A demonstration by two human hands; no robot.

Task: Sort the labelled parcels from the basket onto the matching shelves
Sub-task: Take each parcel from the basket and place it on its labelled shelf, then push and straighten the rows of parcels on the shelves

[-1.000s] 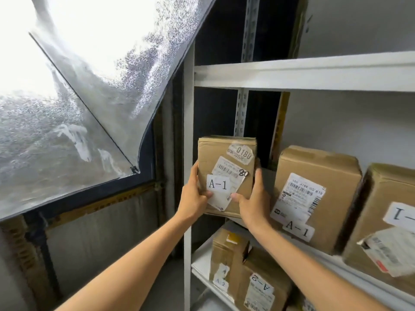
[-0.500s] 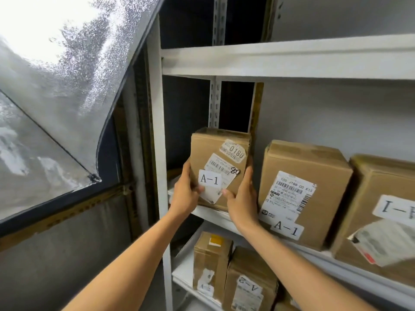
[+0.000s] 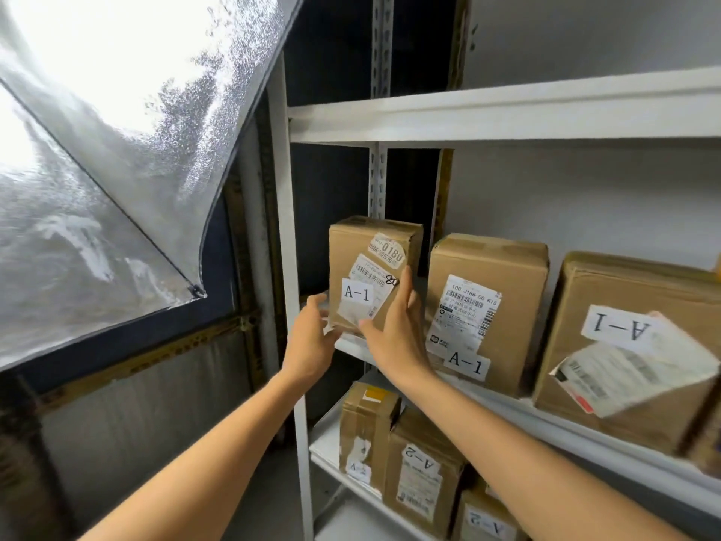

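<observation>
A small brown parcel [image 3: 370,240] labelled A-1 stands upright at the left end of the middle white shelf [image 3: 546,421]. My right hand [image 3: 398,329] lies flat against its front right edge, fingers straight, thumb at the bottom of the label. At the parcel's lower left corner is my left hand [image 3: 310,337], fingers loosely spread and its thumb close to the bottom edge. The basket is out of view.
Two bigger A-1 parcels [image 3: 487,263] [image 3: 624,290] stand to the right on the same shelf. The shelf below holds parcels marked A-2 [image 3: 421,474]. A white upright post [image 3: 286,267] borders the rack on the left, beside a window with peeling film [image 3: 97,169]. Another shelf [image 3: 507,115] runs overhead.
The parcel went from held in front of the rack to standing on the shelf. My left hand has loosened from its side and my right hand's fingers have straightened against the front.
</observation>
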